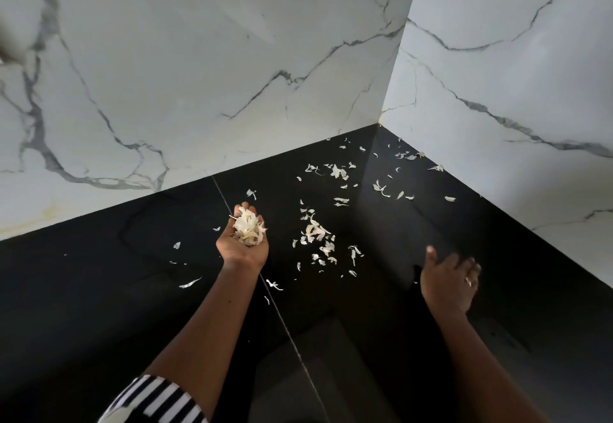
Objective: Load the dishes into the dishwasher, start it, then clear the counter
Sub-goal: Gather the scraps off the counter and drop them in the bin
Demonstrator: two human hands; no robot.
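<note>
1. The person works at a black worktop (99, 290) set into a corner of 2 white marble walls (199, 74). No dishes and no dishwasher are in view, so this looks like the counter-clearing part of the task.
2. The left hand (243, 246) is turned palm up over the worktop, its fingers half curled into a cup around 1 handful of peels (247, 228), pale and papery.
3. The right hand (449, 281) hangs low over the worktop, back up and blurred. Its fingers look loosely spread and hold nothing that can be seen. A pale glint on 1 finger may be a ring or a scrap, which cannot be told.
4. The loose peels (315, 233) are too many to count piece by piece. They fall into about 3 groups: 1 thick heap between the 2 hands, 1 thin scatter towards the corner, and a few strays around the left wrist.
5. The heap lies forward and to the left of the right hand and just to the right of the left hand. The left hand is nearer but full, so the free right hand is the likely one to sweep the heap leftward into the cupped palm.
</note>
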